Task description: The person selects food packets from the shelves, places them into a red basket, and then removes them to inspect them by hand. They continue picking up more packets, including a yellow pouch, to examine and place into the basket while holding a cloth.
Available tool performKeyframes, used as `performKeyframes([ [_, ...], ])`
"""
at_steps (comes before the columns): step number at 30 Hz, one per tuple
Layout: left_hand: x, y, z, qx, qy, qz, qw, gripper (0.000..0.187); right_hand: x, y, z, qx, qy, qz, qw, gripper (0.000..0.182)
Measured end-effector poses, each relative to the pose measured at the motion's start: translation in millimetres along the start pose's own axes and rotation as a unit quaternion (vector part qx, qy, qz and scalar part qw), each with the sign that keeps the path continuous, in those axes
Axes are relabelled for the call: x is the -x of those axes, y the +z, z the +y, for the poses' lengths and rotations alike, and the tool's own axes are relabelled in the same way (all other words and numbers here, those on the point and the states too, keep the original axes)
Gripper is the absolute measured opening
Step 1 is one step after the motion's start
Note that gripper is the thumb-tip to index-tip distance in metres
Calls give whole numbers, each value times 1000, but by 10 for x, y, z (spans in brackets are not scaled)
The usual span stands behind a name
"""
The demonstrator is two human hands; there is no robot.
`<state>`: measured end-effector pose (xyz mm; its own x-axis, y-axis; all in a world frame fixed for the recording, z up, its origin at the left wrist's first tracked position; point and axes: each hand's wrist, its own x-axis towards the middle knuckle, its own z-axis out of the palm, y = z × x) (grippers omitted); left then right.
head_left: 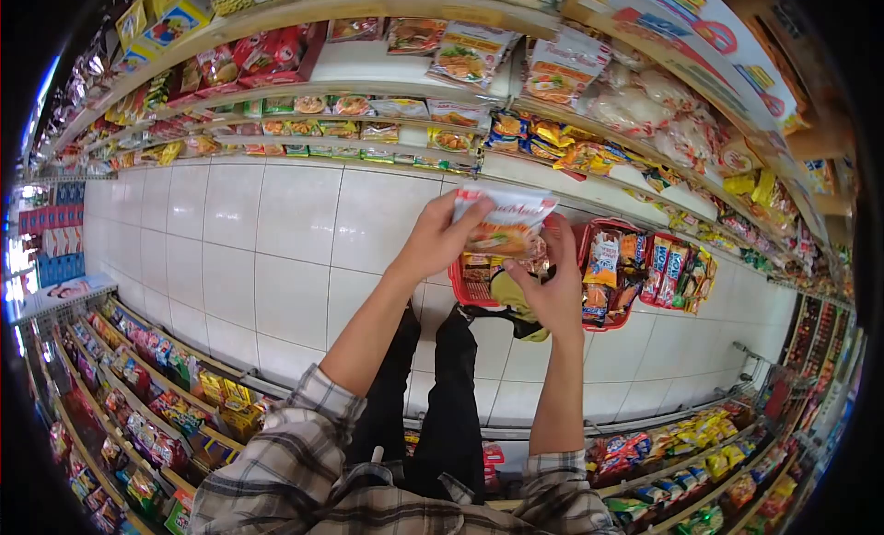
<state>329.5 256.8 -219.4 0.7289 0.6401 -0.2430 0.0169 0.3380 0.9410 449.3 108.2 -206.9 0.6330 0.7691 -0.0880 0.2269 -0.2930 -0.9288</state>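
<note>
My left hand [444,233] grips a flat packet of seasoning mix [505,224] by its left side, with the thumb across its front. The packet is white and orange with a food picture, and its printing is slightly blurred. At its right edge, the fingers of my right hand [554,279] curl around the packet, the thumb near its lower edge. Below the packet stands a red basket [455,282] holding packaged goods, partly hidden by my hands. A yellow-green thing with black parts [516,297] shows beside my right thumb; I cannot make out what it is.
Two more red baskets hold snack packs: one beside my right hand [603,326], another further right [680,307]. A shelf [368,70] with packaged foods runs ahead. Behind me are lower racks [166,406] of snacks. White floor tiles [295,217] lie between them.
</note>
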Motion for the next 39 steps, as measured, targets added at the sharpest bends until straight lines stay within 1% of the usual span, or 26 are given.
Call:
performKeyframes([
  [1, -111, 105, 149, -16, 7, -25, 1000, 25, -80, -64, 37, -3, -4, -23, 1000, 63],
  [2, -223, 208, 284, -30, 13, -50, 998, 25, -178, -67, 160, -113, 13, -42, 993, 53],
  [3, -361, 308, 369, -45, 20, -75, 996, 26, -304, -121, 190, -108, 23, -35, 993, 47],
  [5, -699, 493, 422, -53, 83, -56, 994, 27, -604, -229, 249, -99, 46, -27, 994, 36],
  [7, -1165, 539, 326, -43, 188, -62, 979, 44, -1022, -286, 302, -74, -25, 53, 996, 23],
  [9, -1383, 547, 384, -152, 234, -46, 959, 54, -1396, -376, 151, -28, -15, 52, 998, 29],
  [11, -1582, 576, 449, -220, 259, -11, 940, 62, -1776, -387, 194, 191, -3, 94, 977, 36],
  [13, -1756, 588, 445, -251, 260, 40, 932, 69, -1905, -398, -45, 302, 32, 90, 949, 34],
  [14, -1852, 575, 418, -311, 301, 79, 898, 69, -1955, -394, -132, 355, 50, 87, 930, 33],
  [17, -2100, 499, 312, -374, 294, 73, 877, 70, -2045, -361, -59, 370, 33, 91, 924, 35],
  [18, -2097, 516, 312, -349, 245, 71, 902, 72, -2061, -360, -8, 363, 46, 79, 927, 34],
  [21, -1897, 676, 476, -378, 279, 146, 871, 60, -1960, -346, 108, 353, 31, 120, 927, 30],
  [23, -2041, 735, 305, -351, 350, 267, 827, 62, -1752, -434, 255, 212, 24, 153, 965, 26],
  [24, -1979, 741, 197, -373, 371, 283, 802, 65, -1566, -504, 362, 142, 27, 169, 975, 25],
  [25, -1914, 749, 93, -395, 391, 301, 775, 68, -1370, -571, 508, 2, 87, 208, 974, 21],
  [27, -1418, 660, 43, -504, 424, 251, 710, 78, -925, -701, 1016, -263, 177, 277, 907, 18],
  [28, -1170, 666, -111, -460, 320, 159, 813, 81, -679, -707, 1153, -404, 254, 287, 831, 29],
  [29, -855, 672, -405, -402, 206, 60, 890, 84, -322, -646, 1546, -456, 260, 305, 795, 28],
  [30, -477, 736, -855, -359, 58, 43, 930, 81, 21, -544, 1913, -518, 273, 316, 747, 18],
  [31, -154, 826, -1050, -254, -41, -48, 965, 75, 183, -367, 1802, -563, 370, 336, 658, 26],
  [32, 168, 918, -1241, -160, -156, -117, 968, 70, 458, -207, 1869, -528, 404, 322, 674, 30],
  [33, 448, 872, -1716, -264, -224, -179, 921, 57, 727, -12, 2036, -464, 481, 337, 664, 30],
  [34, 720, 905, -2008, -308, -244, -161, 905, 44, 1148, 241, 2472, -356, 461, 300, 756, 28],
  [35, 1003, 954, -2323, -318, -118, -46, 939, 40, 1261, 308, 2230, -292, 435, 313, 792, 25],
  [36, 1085, 1003, -2240, -316, -228, -27, 920, 37, 1467, 403, 2332, -266, 465, 302, 789, 29],
  [39, 1261, 934, -2544, -318, -242, 0, 917, 33, 1873, 548, 2322, -267, 419, 260, 828, 42],
])
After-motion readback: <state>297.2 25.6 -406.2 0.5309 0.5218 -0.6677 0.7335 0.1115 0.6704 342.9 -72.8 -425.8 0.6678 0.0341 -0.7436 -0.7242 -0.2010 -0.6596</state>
